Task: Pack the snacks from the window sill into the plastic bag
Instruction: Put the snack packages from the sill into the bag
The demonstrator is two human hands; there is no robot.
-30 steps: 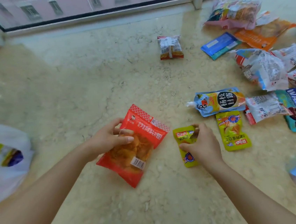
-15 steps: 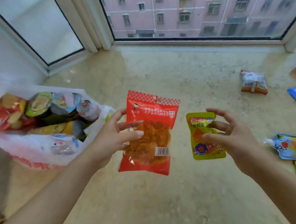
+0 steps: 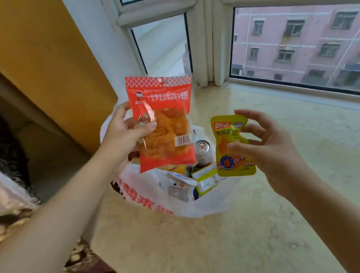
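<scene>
Now | hands hold 2 snack packets | above plastic bag

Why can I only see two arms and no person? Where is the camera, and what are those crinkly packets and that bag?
The camera sits on the person's head and looks forward and down, so you see only their arms, much as you see your own. There is just this one view.

The left hand holds a red plastic snack packet with orange crisps showing through its clear window. The right hand holds a small yellow foil snack pouch between thumb and fingers.

Both packets are up in the air, above a white plastic shopping bag with red lettering. The bag stands open on the pale stone window sill and already has other snacks and a drink can inside. Behind is the window, with a pink building outside.

It looks like both packets are about to go into the bag.
</scene>
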